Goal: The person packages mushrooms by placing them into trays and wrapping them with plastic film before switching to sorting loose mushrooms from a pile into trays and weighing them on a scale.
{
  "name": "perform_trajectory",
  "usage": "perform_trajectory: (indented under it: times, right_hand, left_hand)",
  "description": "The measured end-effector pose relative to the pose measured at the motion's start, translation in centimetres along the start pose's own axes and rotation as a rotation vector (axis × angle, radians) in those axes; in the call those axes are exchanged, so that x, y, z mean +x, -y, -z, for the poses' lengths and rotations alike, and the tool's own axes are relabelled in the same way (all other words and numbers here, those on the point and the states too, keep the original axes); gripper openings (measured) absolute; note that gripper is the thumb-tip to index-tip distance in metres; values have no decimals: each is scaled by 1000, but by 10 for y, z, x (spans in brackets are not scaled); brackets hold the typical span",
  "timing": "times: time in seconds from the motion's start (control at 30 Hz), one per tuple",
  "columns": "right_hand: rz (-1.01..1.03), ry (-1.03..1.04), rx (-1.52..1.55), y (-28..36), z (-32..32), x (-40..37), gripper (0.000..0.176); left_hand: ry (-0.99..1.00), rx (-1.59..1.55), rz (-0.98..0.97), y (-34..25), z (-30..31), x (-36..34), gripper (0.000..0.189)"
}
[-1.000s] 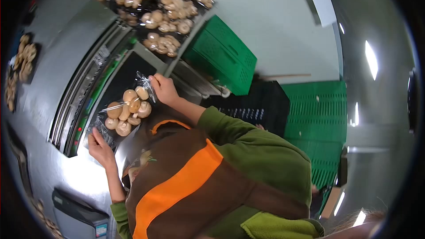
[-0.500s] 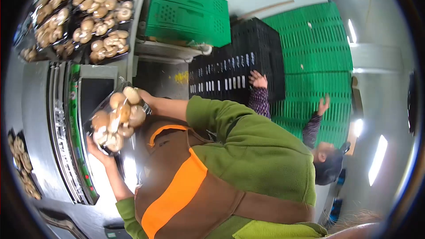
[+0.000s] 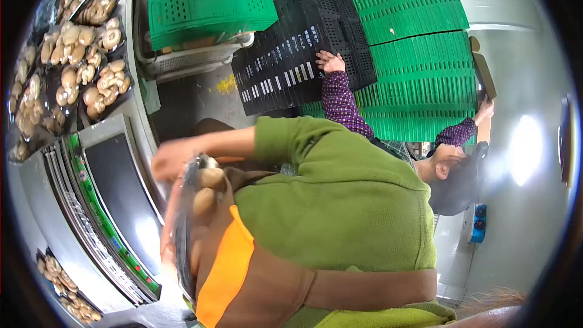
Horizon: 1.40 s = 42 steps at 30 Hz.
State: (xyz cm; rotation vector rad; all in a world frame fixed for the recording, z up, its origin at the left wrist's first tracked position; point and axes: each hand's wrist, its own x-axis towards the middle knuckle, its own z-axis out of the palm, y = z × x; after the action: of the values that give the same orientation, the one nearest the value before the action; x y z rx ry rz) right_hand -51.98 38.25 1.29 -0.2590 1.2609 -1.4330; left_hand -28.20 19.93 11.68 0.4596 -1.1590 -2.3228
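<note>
A film-covered dark tray of mushrooms (image 3: 205,200) is tilted on edge close against my brown apron (image 3: 255,267), its underside turned away from me. My left hand (image 3: 167,244) holds it from the outer side, with most of the fingers hidden or blurred. At the tray's upper end is my right hand (image 3: 173,159), smeared by motion. Its fingers look curled, but whether they grip the tray I cannot make out. Beside my hands lies a bench machine with a dark flat plate (image 3: 118,173) and a green strip (image 3: 100,206).
Several wrapped mushroom trays (image 3: 73,48) lie at upper left, more mushroom packs (image 3: 67,288) at lower left. Green crates (image 3: 209,0) stand on a pale crate (image 3: 188,61). A co-worker (image 3: 449,173) touches stacked black crates (image 3: 303,42) near tall green crate stacks (image 3: 419,79).
The mushroom tray has been tipped from facing me to edge-on and brought nearer my apron. My right hand has shifted along its upper end. The co-worker's farther hand has moved outward.
</note>
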Motion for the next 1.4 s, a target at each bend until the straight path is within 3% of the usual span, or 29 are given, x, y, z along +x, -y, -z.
perform_trajectory:
  times: [0.03, 0.07, 0.1, 0.13, 0.17, 0.2, 0.23, 0.27, 0.3, 0.37, 0.43, 0.47, 0.5, 0.63, 0.7, 0.77, 0.83, 0.9, 1.0, 1.07, 1.1, 1.17, 1.2, 1.3, 1.33, 1.4]
  right_hand:
    - [-105, 72, -154, 15, -90, 45, 37]
    - [-104, 97, -195, 41, -131, 63, 33]
    - [-4, 109, -23, 65, -127, 53, 31]
    - [158, 268, 84, 75, -122, 48, 33]
    - [144, 287, -194, 96, -133, 33, 41]
    - [394, 465, -560, 99, -138, 28, 50]
    - [367, 598, -677, 105, -150, 19, 57]
    - [231, 480, -628, 95, -155, 15, 59]
    - [252, 379, -644, 91, -155, 20, 57]
    - [46, 243, -567, 79, -146, 45, 57]
    - [-24, 59, -418, 53, -126, 87, 56]
    - [18, -25, -329, 49, -119, 111, 57]
    - [57, -108, -237, 51, -116, 132, 57]
    - [279, -20, 236, 116, -111, 222, 44]
    - [402, -189, 306, 141, -96, 261, 31]
    - [493, -391, 233, 149, -68, 299, 29]
    - [444, -718, 273, 159, -61, 309, 32]
    - [455, -746, 325, 151, -24, 326, 30]
    - [306, -788, 109, 154, 5, 316, 29]
    - [273, -501, 214, 149, 25, 319, 31]
    - [264, -505, 217, 144, 25, 324, 31]
    - [351, -450, 584, 143, 11, 335, 36]
    - [363, -468, 528, 141, 4, 340, 42]
    - [263, -695, -102, 111, 11, 388, 35]
    - [219, -934, -383, 80, 33, 423, 31]
    - [251, -798, 69, 87, 16, 408, 29]
  left_hand:
    - [15, 50, 114, 6, 2, 1, 34]
    - [24, 114, 252, 11, 10, -1, 34]
    - [32, 183, 402, 13, 25, -5, 35]
    - [32, 219, 521, 13, 42, -9, 35]
    - [26, 248, 628, 12, 58, -16, 36]
    - [11, 226, 684, 7, 75, -23, 36]
    - [-2, 204, 710, 5, 82, -26, 37]
    - [-19, 176, 710, 3, 85, -26, 37]
    - [-32, 150, 703, 5, 82, -21, 38]
    - [-34, 47, 595, 18, 66, -3, 40]
    - [-20, -4, 528, 26, 64, 4, 41]
    - [138, 73, 580, 37, 93, 5, 41]
    - [46, 5, 551, 27, 86, 3, 40]
    - [-170, 99, 442, 16, 109, -19, 39]
    - [-234, 165, 416, 14, 121, -34, 39]
    - [-391, 308, 356, 3, 129, -46, 38]
    - [-427, 346, 363, -12, 133, -55, 37]
    - [-537, 471, 293, -22, 133, -61, 36]
    - [-603, 528, 238, -19, 154, -71, 38]
    - [-668, 509, 222, -32, 146, -66, 38]
    - [-670, 512, 231, -38, 144, -63, 38]
    - [-624, 496, 150, -50, 139, -54, 30]
    - [-615, 491, 171, -54, 138, -50, 32]
    - [-564, 531, 171, -61, 139, -41, 31]
    - [-576, 529, 171, -65, 143, -42, 31]
    - [-488, 515, 146, -70, 149, -52, 29]
